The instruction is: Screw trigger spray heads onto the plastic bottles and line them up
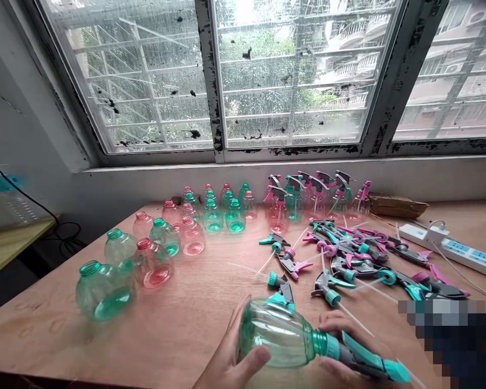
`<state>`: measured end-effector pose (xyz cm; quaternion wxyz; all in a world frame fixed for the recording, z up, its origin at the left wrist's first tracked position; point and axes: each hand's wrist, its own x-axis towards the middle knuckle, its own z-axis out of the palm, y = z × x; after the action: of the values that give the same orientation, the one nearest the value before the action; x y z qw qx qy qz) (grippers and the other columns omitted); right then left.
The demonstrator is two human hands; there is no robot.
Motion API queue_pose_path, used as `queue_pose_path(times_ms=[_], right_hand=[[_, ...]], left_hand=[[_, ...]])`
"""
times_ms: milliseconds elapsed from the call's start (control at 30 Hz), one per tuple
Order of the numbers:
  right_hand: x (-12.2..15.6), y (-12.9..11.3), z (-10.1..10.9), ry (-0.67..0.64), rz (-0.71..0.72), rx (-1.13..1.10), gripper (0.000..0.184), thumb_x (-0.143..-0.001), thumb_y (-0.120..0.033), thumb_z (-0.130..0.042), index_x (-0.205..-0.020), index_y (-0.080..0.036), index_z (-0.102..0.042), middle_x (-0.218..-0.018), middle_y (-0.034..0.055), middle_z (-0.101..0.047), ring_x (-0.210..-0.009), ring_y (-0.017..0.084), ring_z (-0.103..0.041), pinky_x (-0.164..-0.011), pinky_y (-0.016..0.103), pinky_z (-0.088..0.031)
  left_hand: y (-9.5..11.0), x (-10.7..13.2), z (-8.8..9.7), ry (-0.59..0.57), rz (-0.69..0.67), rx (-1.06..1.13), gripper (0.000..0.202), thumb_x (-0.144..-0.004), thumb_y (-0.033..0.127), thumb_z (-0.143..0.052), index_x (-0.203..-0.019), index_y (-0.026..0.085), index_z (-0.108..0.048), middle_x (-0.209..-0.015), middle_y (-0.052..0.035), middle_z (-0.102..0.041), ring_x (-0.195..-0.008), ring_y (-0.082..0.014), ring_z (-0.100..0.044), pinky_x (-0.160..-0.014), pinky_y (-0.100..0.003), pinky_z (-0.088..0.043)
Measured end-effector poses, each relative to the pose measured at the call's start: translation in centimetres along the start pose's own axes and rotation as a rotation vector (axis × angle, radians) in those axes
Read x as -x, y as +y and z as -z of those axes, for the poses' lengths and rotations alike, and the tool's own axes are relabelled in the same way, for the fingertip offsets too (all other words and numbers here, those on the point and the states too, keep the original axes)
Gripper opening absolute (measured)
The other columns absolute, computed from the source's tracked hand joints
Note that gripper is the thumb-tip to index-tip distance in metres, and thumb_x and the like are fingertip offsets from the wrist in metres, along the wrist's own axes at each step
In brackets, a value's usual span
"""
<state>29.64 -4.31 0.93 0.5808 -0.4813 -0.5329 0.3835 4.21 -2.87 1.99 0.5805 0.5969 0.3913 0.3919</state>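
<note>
My left hand (231, 354) is wrapped round the base of a clear green plastic bottle (281, 332), which lies on its side above the near edge of the table. At its neck sits a grey and teal trigger spray head (366, 357), pointing right. My right hand (335, 323) has its fingers closed about the teal collar, partly hidden behind bottle and head. Whether the collar is fully screwed on I cannot tell. Just beyond the bottle lies a loose teal spray head (282, 289). Another loose trigger head (331, 286) is near my right hand.
Open green and pink bottles (105, 292) stand at left and back. Bottles with spray heads fitted (278, 213) line the wall. A pile of loose spray heads (360, 248) covers the right side, near a power strip (465, 251) and a brown package (399, 206).
</note>
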Motion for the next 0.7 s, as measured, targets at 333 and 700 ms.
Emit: queue_pose_path(times_ms=[333, 700], right_hand=[[0.3, 0.8, -1.2, -0.091, -0.288, -0.076, 0.034, -0.073, -0.054, -0.078, -0.087, -0.024, -0.073, -0.05, -0.0033, -0.065, -0.052, 0.02, -0.06, -0.054, 0.029, -0.05], [0.1, 2.3, -0.5, -0.035, -0.135, -0.007, 0.023, -0.063, -0.032, -0.085, -0.084, -0.025, -0.077, -0.075, 0.0033, -0.079, -0.069, 0.027, -0.073, -0.06, 0.031, -0.059]], left_hand=[[0.1, 0.4, 0.3, -0.027, 0.017, 0.205, 0.101, -0.084, 0.043, -0.077, -0.16, 0.037, -0.01, -0.172, 0.001, -0.014, -0.158, -0.0271, -0.012, -0.129, -0.043, -0.009], [1.9, -0.6, -0.7, -0.076, -0.031, 0.27, 0.08, -0.077, 0.055, -0.08, -0.143, 0.021, -0.051, -0.14, -0.0141, -0.063, -0.138, -0.0391, -0.049, -0.116, -0.049, -0.037]])
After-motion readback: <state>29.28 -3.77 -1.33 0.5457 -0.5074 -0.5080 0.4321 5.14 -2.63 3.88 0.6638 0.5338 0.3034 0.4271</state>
